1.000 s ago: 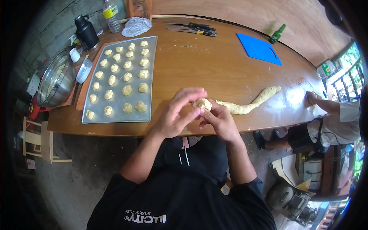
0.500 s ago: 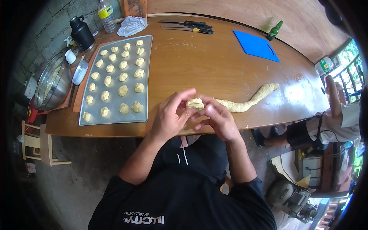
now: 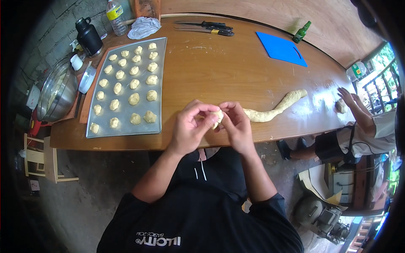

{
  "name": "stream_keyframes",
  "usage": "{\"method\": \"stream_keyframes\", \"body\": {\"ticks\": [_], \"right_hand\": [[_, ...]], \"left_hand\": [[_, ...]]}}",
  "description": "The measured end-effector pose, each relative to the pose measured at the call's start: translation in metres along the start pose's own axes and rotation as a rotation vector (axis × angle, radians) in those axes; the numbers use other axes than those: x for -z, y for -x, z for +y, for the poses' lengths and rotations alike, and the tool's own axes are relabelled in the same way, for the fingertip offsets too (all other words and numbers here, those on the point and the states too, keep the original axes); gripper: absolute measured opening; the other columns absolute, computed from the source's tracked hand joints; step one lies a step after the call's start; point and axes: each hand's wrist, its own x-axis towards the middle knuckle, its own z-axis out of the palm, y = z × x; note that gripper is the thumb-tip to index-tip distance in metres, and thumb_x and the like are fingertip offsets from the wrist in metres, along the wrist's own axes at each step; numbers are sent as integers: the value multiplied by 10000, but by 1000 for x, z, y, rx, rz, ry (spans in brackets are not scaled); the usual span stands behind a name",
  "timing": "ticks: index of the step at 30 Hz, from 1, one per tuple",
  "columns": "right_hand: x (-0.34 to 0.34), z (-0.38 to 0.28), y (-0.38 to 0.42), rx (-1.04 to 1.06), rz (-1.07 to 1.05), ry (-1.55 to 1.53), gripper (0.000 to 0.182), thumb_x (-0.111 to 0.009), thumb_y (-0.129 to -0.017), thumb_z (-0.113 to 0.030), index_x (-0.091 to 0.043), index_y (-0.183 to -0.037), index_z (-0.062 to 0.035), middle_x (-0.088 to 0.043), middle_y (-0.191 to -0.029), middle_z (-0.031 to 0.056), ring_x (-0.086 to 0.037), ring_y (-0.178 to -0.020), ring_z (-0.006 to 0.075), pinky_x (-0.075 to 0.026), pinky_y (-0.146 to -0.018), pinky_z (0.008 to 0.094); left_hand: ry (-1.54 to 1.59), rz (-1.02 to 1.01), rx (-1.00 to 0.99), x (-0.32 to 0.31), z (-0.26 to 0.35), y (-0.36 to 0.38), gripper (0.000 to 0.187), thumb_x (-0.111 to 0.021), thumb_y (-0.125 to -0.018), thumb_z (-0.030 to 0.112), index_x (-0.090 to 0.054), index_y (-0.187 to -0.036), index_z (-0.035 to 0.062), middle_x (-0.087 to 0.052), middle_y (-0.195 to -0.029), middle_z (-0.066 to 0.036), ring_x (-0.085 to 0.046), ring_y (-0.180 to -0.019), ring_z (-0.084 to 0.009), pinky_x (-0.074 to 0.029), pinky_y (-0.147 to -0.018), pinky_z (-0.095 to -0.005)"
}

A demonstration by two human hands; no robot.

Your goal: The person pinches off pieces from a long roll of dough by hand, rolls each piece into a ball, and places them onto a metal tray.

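A small piece of pale dough (image 3: 217,119) is pinched between both hands above the table's front edge. My left hand (image 3: 192,126) has its thumb and fingers closed on the dough's left side. On its right side, my right hand (image 3: 237,126) grips the same piece, partly hiding it. A long dough rope (image 3: 276,110) lies on the table to the right of my hands, its near end close behind my right hand. To the left, a metal tray (image 3: 142,123) bears rows of small dough lumps.
Knives (image 3: 211,28) and a blue cutting board (image 3: 280,48) lie at the back, near a green bottle (image 3: 302,33). A steel bowl (image 3: 63,99) and black flask (image 3: 89,37) stand left. At right, another person's hands (image 3: 349,98) are near a dough lump (image 3: 341,106).
My hands have drawn closer together, and their fingers have closed around the dough piece. The other person's hands have come down to the table, where a dough lump now shows.
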Motion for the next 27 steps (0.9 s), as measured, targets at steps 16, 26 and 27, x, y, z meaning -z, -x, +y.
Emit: {"method": "stream_keyframes", "body": {"ticks": [16, 26, 27], "right_hand": [[-3, -19, 6, -27, -73, 340, 440, -787, -1060, -223, -690, -1400, 39, -807, -1119, 134, -787, -907, 183, -635, -803, 335], [-7, -38, 16, 333, -97, 707, 541, -839, -991, -147, -626, -1473, -24, -767, -1262, 146, -777, -947, 197, -640, -799, 334], [-8, -41, 16, 430, -141, 870, 444, -841, -984, -133, -699, -1388, -13, -784, -1205, 130, -774, -931, 195, -641, -784, 331]], "left_hand": [[-688, -60, -396, 5, 21, 2, 434, -847, -951, 85, -731, -1366, 41, -749, -1331, -143, -756, -1164, -270, -657, -899, -384], [-207, -22, 174, 30, 8, 3, 339, -819, -1028, 163, -731, -1303, -14, -761, -1158, -97, -765, -984, -161, -643, -799, -304], [-205, -28, 175, 31, 13, 3, 339, -819, -1028, 163, -731, -1303, -14, -761, -1158, -97, -765, -984, -161, -643, -799, -304]]}}
